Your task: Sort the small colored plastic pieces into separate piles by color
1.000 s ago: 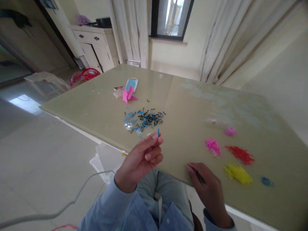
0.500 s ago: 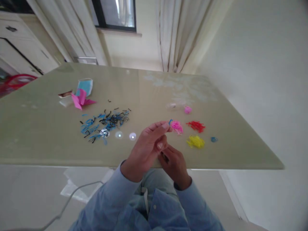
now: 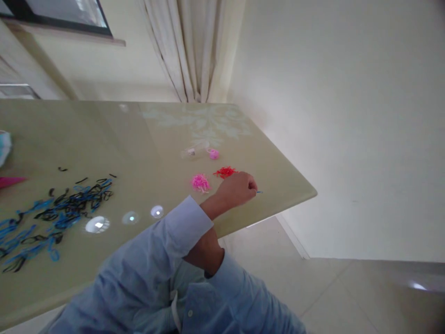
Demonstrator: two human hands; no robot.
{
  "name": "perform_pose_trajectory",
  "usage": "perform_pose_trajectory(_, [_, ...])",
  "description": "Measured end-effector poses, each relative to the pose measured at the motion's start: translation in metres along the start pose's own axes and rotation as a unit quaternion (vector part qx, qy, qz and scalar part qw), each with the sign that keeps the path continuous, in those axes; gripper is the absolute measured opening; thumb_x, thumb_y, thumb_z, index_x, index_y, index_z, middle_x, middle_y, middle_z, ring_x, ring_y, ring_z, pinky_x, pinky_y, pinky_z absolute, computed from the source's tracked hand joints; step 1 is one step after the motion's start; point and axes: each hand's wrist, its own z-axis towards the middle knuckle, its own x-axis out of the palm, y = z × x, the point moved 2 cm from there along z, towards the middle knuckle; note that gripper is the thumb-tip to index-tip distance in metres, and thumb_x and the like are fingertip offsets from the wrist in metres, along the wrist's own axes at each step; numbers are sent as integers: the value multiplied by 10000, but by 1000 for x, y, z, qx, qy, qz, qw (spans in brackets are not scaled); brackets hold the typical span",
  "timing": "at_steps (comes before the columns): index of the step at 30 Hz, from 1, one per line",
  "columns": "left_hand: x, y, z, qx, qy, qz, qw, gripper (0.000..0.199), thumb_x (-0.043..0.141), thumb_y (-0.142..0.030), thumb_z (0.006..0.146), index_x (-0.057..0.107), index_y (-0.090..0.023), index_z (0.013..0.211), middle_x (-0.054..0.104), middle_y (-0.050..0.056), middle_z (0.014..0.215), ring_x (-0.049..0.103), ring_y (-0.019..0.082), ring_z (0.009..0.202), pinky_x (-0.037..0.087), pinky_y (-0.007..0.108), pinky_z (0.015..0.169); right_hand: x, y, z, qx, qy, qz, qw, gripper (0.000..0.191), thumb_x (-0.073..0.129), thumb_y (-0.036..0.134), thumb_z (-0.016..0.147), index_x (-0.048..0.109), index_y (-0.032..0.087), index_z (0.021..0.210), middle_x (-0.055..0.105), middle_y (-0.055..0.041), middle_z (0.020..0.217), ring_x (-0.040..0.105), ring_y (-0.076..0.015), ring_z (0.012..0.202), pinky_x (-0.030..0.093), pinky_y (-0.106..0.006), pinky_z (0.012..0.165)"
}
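My left hand [image 3: 239, 188] reaches across to the right end of the table, over my right arm. Its fingers are pinched, and a small blue rubber band [image 3: 259, 191] shows at the fingertips, close to the tabletop. A pile of red rubber bands [image 3: 225, 172] lies just beyond this hand, and a pile of pink rubber bands [image 3: 200, 183] is to its left. The yellow pile is hidden behind my left hand and forearm. My right hand [image 3: 206, 248] is low at the table's front edge, mostly covered by the left sleeve, its fingers out of sight.
Blue and black rubber bands [image 3: 74, 204] lie scattered on the left of the table [image 3: 139, 139]. Farther back are a clear plastic bag [image 3: 190, 151] and a round pink item [image 3: 213, 154]. A pink folded paper piece [image 3: 12, 181] and a face mask [image 3: 4, 146] sit at the left edge.
The view has turned right. My left hand has moved from beside the pink pile, with the blue band, to the table's right end. My right hand is now mostly hidden beneath the left arm.
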Motion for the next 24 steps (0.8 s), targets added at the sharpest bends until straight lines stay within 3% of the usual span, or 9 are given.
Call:
perform_pose_trajectory(3, [8,0,18,8,27,131,991,218,567,-143,825,772,-147,898,766,86,900,696,186,816,529,286,752,-1,0,0,-27,2,-2,1000,342,586,372,906,705,236,1197,748,-119,1144,647,-252,1170,477,-372,1053])
perform_pose_trajectory(6, [11,1,29,-1,25,186,982,259,509,-112,861,761,-113,921,754,139,937,702,229,875,540,339,789,-7,1,-1,-32,-12,-7,999,351,583,373,908,700,238,1211,728,-124,1196,617,-252,1224,466,-374,1081])
perform_pose_trajectory(15, [23,8,40,4,41,244,969,266,492,-58,876,748,-86,941,726,182,974,708,262,938,553,371,805,-6,1,-6,-21,-34,0,999,385,617,331,887,664,249,1260,720,-126,1209,597,-257,1257,449,-397,1104])
perform_pose_trajectory(24, [5,9,27,31,7,237,971,268,493,-118,872,759,-119,899,719,139,959,672,234,905,525,331,799,-21,6,0,-79,-15,18,997,316,590,264,881,694,222,1176,718,-129,1212,649,-251,1157,501,-370,1009])
